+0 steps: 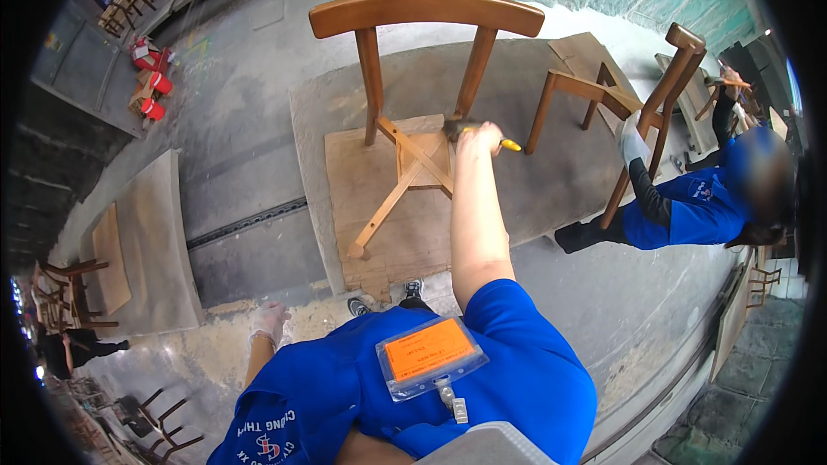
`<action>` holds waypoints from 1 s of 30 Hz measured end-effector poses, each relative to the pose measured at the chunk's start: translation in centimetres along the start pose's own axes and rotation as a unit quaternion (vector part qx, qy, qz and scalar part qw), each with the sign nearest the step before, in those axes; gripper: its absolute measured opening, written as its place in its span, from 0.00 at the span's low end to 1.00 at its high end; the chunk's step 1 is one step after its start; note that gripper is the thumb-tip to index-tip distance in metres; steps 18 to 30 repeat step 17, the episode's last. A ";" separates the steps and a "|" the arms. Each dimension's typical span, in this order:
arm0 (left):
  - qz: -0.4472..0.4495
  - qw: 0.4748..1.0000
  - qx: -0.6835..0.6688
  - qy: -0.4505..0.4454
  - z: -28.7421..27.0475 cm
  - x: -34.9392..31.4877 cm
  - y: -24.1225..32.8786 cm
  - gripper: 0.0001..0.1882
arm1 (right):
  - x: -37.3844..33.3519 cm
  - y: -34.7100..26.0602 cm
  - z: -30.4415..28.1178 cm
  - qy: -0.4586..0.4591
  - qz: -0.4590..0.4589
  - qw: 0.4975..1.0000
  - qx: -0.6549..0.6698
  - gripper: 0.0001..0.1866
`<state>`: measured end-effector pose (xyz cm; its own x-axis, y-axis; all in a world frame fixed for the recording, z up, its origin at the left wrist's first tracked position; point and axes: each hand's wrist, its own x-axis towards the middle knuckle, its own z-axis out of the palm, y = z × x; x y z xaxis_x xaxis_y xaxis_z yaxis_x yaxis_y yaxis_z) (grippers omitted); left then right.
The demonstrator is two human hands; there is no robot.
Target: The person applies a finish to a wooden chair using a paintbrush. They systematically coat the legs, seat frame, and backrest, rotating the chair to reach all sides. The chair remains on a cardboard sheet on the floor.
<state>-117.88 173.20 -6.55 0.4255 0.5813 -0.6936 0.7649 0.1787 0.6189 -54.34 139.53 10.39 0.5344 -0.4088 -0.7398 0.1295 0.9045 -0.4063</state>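
A brown wooden chair frame (426,10) with a curved back rail and crossed seat braces (422,155) stands on the worktable in front of me. My right hand (481,139) reaches to its rear right post, closed around a brush (510,145) with a yellow-ended handle. The brush's dark head is at the foot of that post; whether it touches the wood is hard to see. Down at my left side hangs my left hand (270,320), in a thin whitish glove, apart from the chair. Its fingers look loosely extended, with nothing visible in them.
A plywood board (379,250) lies under the chair. At right, a co-worker in blue (689,207) has a gloved hand on another chair frame (676,77). A second table (155,250) stands at left, beyond a floor channel (245,222). Red buckets (153,108) sit farther off.
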 end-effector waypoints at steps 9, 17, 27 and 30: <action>-0.090 0.993 -0.040 -0.059 -1.0 -1.6 -1.0 0.09 | 1.9 -0.9 -0.5 -0.377 0.037 0.917 0.126 0.13; -0.173 0.973 -0.138 -0.066 -0.7 -1.0 -5.3 0.22 | 5.5 -0.3 -1.1 -0.274 -0.024 0.961 -0.037 0.12; -0.173 0.973 -0.138 -0.066 -0.7 -1.0 -5.3 0.22 | 5.5 -0.3 -1.1 -0.274 -0.024 0.961 -0.037 0.12; -0.173 0.973 -0.138 -0.066 -0.7 -1.0 -5.3 0.22 | 5.5 -0.3 -1.1 -0.274 -0.024 0.961 -0.037 0.12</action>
